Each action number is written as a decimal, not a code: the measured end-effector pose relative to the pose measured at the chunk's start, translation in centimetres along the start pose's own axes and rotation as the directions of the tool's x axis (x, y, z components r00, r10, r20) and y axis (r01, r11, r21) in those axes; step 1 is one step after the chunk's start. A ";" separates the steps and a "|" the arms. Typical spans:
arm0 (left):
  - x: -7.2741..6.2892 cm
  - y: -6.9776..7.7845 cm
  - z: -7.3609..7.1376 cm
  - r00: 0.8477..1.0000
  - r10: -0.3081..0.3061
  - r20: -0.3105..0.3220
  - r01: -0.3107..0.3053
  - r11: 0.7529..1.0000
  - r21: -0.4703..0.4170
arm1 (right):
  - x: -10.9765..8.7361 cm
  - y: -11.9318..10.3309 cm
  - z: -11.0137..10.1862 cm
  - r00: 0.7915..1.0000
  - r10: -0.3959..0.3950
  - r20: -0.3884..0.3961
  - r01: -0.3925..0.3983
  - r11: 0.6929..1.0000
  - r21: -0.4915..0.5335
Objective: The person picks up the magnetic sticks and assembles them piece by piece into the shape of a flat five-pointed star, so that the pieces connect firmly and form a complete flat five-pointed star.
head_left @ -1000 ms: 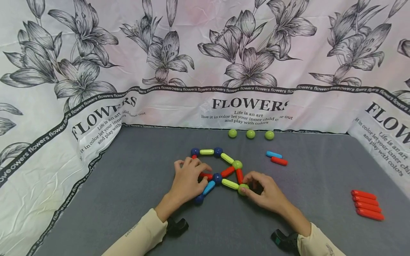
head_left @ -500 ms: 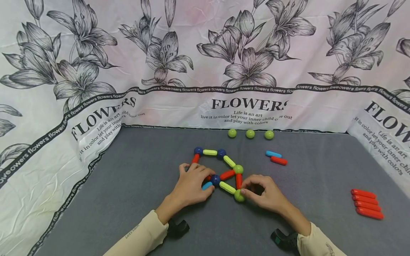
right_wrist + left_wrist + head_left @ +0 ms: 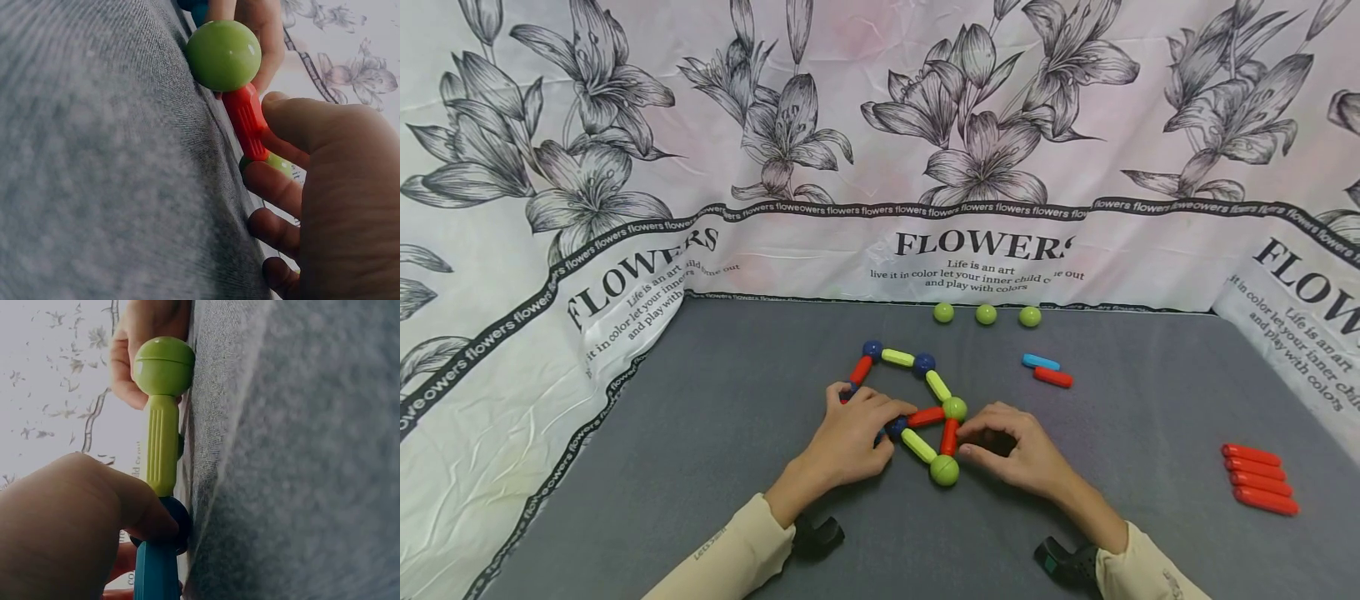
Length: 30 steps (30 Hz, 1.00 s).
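On the grey tabletop lies a joined figure of magnetic-style building sticks and balls. My left hand (image 3: pixel 853 433) covers its near left part and holds it at a dark blue ball (image 3: pixel 181 525), the thumb pressing that ball beside a blue stick (image 3: pixel 156 572). From there a yellow-green stick (image 3: pixel 918 446) leads to a green ball (image 3: pixel 944 471). A red stick (image 3: pixel 949 437) joins this ball to another green ball (image 3: pixel 954 408). My right hand (image 3: pixel 1018 446), fingers loosely bent, touches or nearly touches the red stick's right side. The figure's left corner is partly hidden under my left hand.
Three loose green balls (image 3: pixel 987 314) line the back edge. A loose blue stick (image 3: pixel 1041 362) and red stick (image 3: pixel 1053 377) lie right of the figure. Several red sticks (image 3: pixel 1261 479) sit in a row at far right. Flower-printed cloth (image 3: pixel 985 150) hangs behind.
The figure has turned clockwise: its near green ball has swung left and toward me, its top corner right. My left hand has shifted slightly right; my right fingertips are now off the green ball.
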<state>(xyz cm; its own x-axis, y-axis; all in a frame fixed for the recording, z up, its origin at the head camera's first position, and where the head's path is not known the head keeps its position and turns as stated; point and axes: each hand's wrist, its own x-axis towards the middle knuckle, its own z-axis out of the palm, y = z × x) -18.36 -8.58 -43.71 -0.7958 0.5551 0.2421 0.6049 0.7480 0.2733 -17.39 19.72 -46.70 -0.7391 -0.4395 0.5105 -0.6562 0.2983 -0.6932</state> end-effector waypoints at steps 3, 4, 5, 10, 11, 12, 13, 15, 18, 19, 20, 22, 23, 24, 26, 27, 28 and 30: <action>0.0 0.0 0.0 1.000 0.007 0.005 -0.007 1.000 -0.005 | 0.0 0.1 0.0 1.000 -0.008 -0.017 0.008 1.000 -0.016; 0.0 0.0 0.1 1.000 0.008 0.006 -0.008 1.000 -0.004 | 0.0 0.1 0.0 1.000 -0.002 -0.031 0.001 1.000 -0.031; 0.0 0.0 0.1 1.000 0.009 0.006 -0.009 1.000 -0.003 | -0.1 0.2 0.0 0.999 0.012 -0.045 -0.014 0.999 -0.045; 0.0 0.0 0.0 1.000 0.007 0.012 -0.007 1.000 -0.024 | -0.1 0.4 -0.1 0.994 0.063 -0.087 -0.074 0.990 -0.124; 0.0 0.0 0.0 1.000 0.005 0.012 -0.005 0.999 -0.033 | -0.1 0.4 -0.1 0.994 0.065 -0.083 -0.076 0.988 -0.133; 0.0 0.0 0.0 1.000 0.003 0.013 -0.003 0.999 -0.042 | -0.1 0.4 -0.1 0.995 0.061 -0.078 -0.071 0.987 -0.141; 0.0 0.1 -0.1 1.000 0.002 0.013 -0.001 0.999 -0.051 | -0.1 0.4 -0.1 0.996 0.061 -0.070 -0.071 0.987 -0.147; 0.0 0.1 -0.1 1.000 0.002 0.009 -0.002 0.998 -0.069 | -0.1 0.4 -0.2 0.997 0.059 -0.053 -0.066 0.988 -0.142; -0.1 0.2 -0.1 1.000 0.009 -0.001 -0.009 0.997 -0.082 | -0.1 0.3 -0.2 0.998 0.051 -0.025 -0.053 0.992 -0.113; -0.1 0.3 -0.1 1.000 0.013 -0.005 -0.013 0.997 -0.082 | -0.1 0.3 -0.2 0.999 0.051 -0.018 -0.052 0.993 -0.102; -0.1 0.3 -0.1 1.000 0.020 -0.009 -0.020 0.997 -0.074 | -0.1 0.3 -0.2 0.999 0.039 -0.018 -0.040 0.994 -0.099; -0.1 0.4 -0.1 0.999 0.032 -0.013 -0.033 0.998 -0.060 | 0.0 0.3 -0.2 0.999 0.026 -0.042 -0.030 0.994 -0.110; -0.1 0.4 -0.1 0.999 0.037 -0.014 -0.038 0.998 -0.053 | 0.0 0.3 -0.2 0.998 0.017 -0.068 -0.026 0.991 -0.128; -0.1 0.5 -0.1 0.999 0.042 -0.014 -0.043 0.998 -0.050 | 0.1 0.4 -0.2 0.994 0.011 -0.107 -0.028 0.988 -0.155; -0.1 0.5 -0.1 0.999 0.051 -0.010 -0.051 0.998 -0.048 | 0.2 0.5 -0.3 0.977 0.007 -0.214 -0.056 0.972 -0.226; -0.2 0.5 -0.1 0.999 0.052 -0.008 -0.052 0.997 -0.052 | 0.3 0.5 -0.5 0.962 0.018 -0.272 -0.090 0.962 -0.256; -0.2 0.5 -0.1 0.999 0.053 -0.007 -0.054 0.997 -0.054 | 0.3 0.6 -0.6 0.942 0.026 -0.335 -0.132 0.946 -0.297; -0.2 0.4 0.0 0.998 0.055 -0.003 -0.055 0.997 -0.057 | 0.4 0.9 -1.0 0.887 0.056 -0.459 -0.238 0.907 -0.349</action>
<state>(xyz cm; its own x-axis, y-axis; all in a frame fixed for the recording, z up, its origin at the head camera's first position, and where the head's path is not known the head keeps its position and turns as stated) -17.93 -8.35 -43.66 -0.7614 0.5939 0.2599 0.6482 0.6944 0.3125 -18.45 20.67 -46.61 -0.7622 0.0154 0.6472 -0.4724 0.6703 -0.5723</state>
